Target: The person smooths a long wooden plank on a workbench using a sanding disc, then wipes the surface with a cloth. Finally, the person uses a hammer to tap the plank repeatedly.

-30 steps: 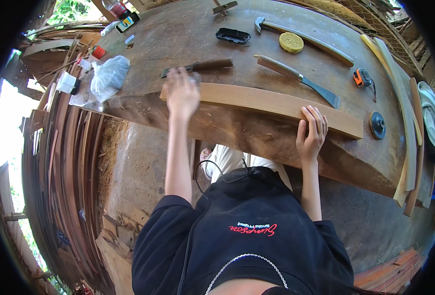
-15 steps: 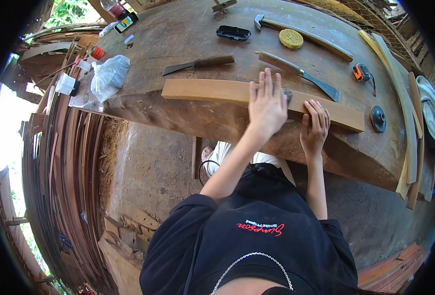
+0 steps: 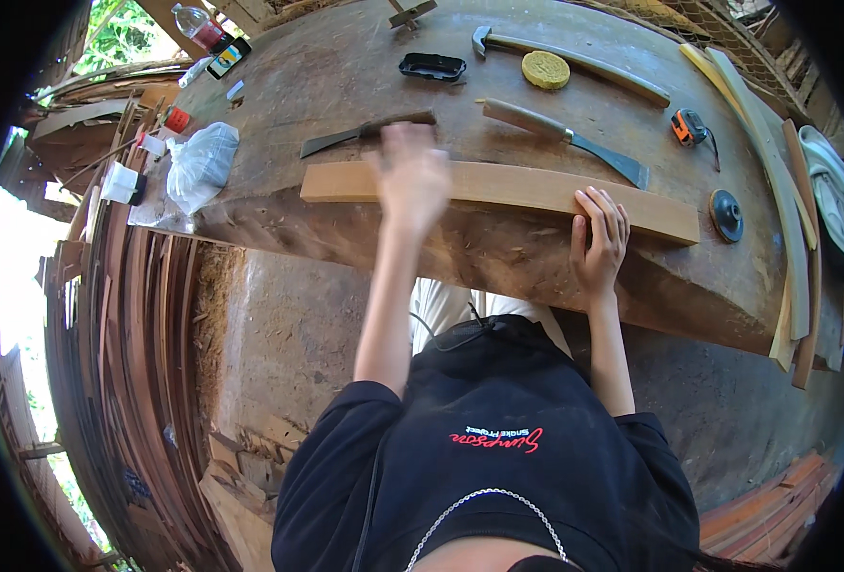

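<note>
A long, slightly curved wooden board (image 3: 513, 183) lies along the near edge of the wooden workbench (image 3: 346, 91). My left hand (image 3: 412, 181) is over its left part, fingers blurred by motion; whatever may be under the palm is hidden. My right hand (image 3: 601, 238) grips the board further right, fingers laid over the top and thumb at the near side. Just beyond the board lie two chisels: one with a dark handle (image 3: 398, 124), partly behind my left hand, and one with a brown handle (image 3: 527, 119) and a wide blade.
Farther back are a hammer (image 3: 575, 65), a yellow round block (image 3: 545, 70) and a black tray (image 3: 432, 67). A tape measure (image 3: 689, 127) and black disc (image 3: 726, 215) lie right, near long wood strips (image 3: 770, 191). A plastic bag (image 3: 203, 167) and bottle (image 3: 200, 29) stand left.
My left hand has swept left along the board, from its middle to its left part. Before, a small dark piece showed beside its fingers. My right hand stays on the board.
</note>
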`<state>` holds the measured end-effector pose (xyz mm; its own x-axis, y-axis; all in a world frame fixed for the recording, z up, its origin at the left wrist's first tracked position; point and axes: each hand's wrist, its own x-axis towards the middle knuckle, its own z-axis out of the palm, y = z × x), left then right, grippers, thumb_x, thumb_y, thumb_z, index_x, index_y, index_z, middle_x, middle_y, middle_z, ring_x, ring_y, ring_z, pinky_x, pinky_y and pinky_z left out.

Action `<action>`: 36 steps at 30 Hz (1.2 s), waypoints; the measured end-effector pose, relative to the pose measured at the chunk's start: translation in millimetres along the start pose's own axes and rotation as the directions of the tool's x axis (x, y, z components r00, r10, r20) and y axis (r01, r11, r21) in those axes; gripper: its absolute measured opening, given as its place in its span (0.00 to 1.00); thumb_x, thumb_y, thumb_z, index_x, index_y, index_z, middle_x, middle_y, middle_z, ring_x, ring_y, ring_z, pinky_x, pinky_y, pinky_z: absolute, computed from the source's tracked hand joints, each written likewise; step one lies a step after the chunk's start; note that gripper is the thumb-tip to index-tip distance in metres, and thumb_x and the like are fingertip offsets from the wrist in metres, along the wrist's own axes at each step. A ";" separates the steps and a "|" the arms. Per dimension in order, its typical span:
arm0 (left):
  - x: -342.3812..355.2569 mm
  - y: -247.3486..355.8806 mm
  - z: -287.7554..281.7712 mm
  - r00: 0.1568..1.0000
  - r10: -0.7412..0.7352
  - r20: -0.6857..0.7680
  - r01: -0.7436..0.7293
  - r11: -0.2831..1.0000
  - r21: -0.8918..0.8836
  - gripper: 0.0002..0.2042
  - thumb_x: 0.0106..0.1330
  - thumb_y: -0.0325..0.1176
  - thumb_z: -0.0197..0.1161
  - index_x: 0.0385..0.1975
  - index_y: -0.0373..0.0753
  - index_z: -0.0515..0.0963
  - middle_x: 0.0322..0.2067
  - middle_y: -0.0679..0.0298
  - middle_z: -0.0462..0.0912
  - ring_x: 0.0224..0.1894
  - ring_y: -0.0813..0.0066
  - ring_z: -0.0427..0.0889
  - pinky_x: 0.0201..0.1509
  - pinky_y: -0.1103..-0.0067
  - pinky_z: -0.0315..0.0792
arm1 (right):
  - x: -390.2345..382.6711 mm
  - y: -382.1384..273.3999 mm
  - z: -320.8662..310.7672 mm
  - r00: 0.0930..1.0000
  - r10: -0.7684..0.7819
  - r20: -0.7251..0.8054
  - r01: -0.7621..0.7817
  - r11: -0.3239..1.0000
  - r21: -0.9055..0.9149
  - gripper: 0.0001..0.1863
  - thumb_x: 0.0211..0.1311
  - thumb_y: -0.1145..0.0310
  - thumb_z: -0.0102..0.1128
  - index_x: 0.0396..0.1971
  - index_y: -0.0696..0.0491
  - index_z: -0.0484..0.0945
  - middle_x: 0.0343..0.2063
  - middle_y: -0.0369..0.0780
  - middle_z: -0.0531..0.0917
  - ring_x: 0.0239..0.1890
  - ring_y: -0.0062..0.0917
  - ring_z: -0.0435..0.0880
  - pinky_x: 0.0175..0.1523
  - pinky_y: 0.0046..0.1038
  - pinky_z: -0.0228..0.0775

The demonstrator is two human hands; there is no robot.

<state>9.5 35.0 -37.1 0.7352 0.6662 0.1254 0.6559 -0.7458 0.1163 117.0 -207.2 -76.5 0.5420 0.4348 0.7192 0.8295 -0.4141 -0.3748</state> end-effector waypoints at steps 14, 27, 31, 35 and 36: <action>-1.2 -84.2 -37.2 0.932 -0.354 0.074 0.356 0.934 -0.016 0.29 0.73 0.46 0.27 0.71 0.41 0.40 0.73 0.59 0.37 0.75 0.66 0.35 0.73 0.55 0.30 | -1.9 -1.1 2.1 1.000 0.018 0.000 -0.018 1.000 -0.011 0.14 0.64 0.68 0.53 0.48 0.49 0.77 0.51 0.37 0.78 0.58 0.30 0.74 0.66 0.37 0.56; -39.0 93.8 8.4 0.990 0.134 -0.047 -0.140 0.980 -0.140 0.29 0.73 0.47 0.31 0.70 0.38 0.48 0.71 0.51 0.43 0.74 0.56 0.40 0.72 0.51 0.30 | 1.3 2.0 0.6 0.999 -0.022 0.024 0.022 0.999 -0.037 0.13 0.66 0.67 0.51 0.48 0.49 0.77 0.51 0.37 0.78 0.58 0.30 0.73 0.66 0.36 0.57; -17.6 18.8 -7.1 0.997 -0.071 0.006 0.071 0.996 -0.045 0.30 0.73 0.48 0.30 0.70 0.37 0.45 0.72 0.55 0.40 0.74 0.58 0.38 0.72 0.50 0.31 | -0.3 1.9 0.9 1.000 -0.002 0.009 0.002 0.999 -0.041 0.14 0.65 0.68 0.52 0.49 0.49 0.77 0.51 0.37 0.78 0.58 0.30 0.73 0.66 0.37 0.57; 0.4 -85.5 -38.7 0.906 -0.413 0.090 0.420 0.905 -0.067 0.30 0.73 0.46 0.26 0.71 0.37 0.38 0.73 0.59 0.32 0.74 0.65 0.31 0.72 0.50 0.28 | -1.3 0.1 3.5 1.000 0.009 -0.006 -0.009 0.999 -0.033 0.14 0.64 0.68 0.52 0.48 0.49 0.77 0.51 0.37 0.78 0.58 0.30 0.73 0.66 0.37 0.57; 0.0 -95.2 -41.4 0.888 -0.445 0.120 0.453 0.890 -0.050 0.30 0.73 0.45 0.27 0.71 0.37 0.37 0.73 0.60 0.30 0.74 0.67 0.29 0.72 0.51 0.27 | -1.8 -0.6 4.2 1.000 0.008 -0.009 -0.008 1.000 -0.029 0.14 0.64 0.68 0.52 0.48 0.49 0.77 0.51 0.37 0.78 0.58 0.30 0.74 0.66 0.37 0.56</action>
<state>-60.0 106.1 -7.3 0.3814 0.9225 -0.0591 0.9083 -0.3620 0.2097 116.0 -204.4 -80.1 0.5471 0.4244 0.7215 0.8209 -0.4407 -0.3632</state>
